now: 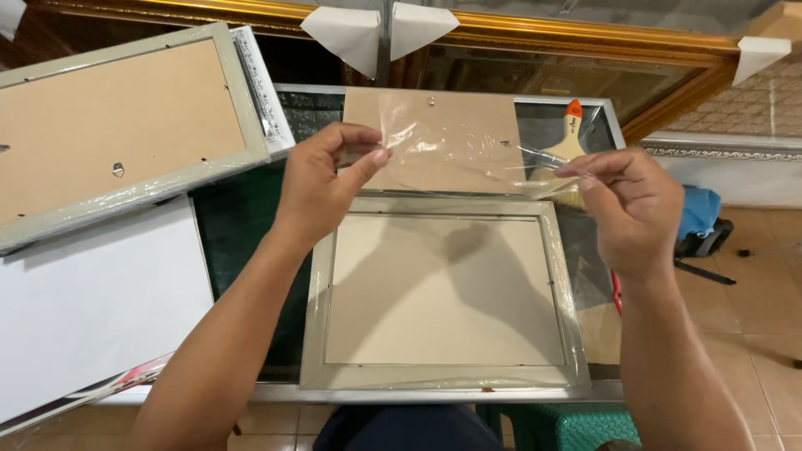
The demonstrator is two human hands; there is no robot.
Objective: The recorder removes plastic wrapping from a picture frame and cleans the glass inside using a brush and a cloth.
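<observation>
Left hand: the left hand (322, 179) is pinched shut, thumb against fingertips, on one edge of a clear, crinkled sheet of plastic film (455, 154), raised above the table.
Right hand: the right hand (631, 209) is closed in a pinch on the opposite edge of the same film, level with the left, so the sheet is stretched between the two.
Film: it hangs over the far edge of a pale grey-green rectangular picture frame (443, 292) and looks joined to the wrapping around that frame.
Frame: it lies flat, face down, on the near part of the dark green glass-topped table (238, 234), with a beige backing board set inside its border.
Loose board: a brown rectangular backing board (434, 117) lies flat just beyond the frame, partly seen through the film.
Brush: a wooden-handled paintbrush with an orange tip (571, 134) rests on the table near the right hand.
Left side: a larger grey-green frame with a brown back (117, 125) lies tilted over a white board (92, 309).
Far edge: a gilt moulded frame (535, 38) with white corner protectors (347, 33) stands behind the table.
Below: a teal plastic stool (576, 426) stands on the tiled floor.
</observation>
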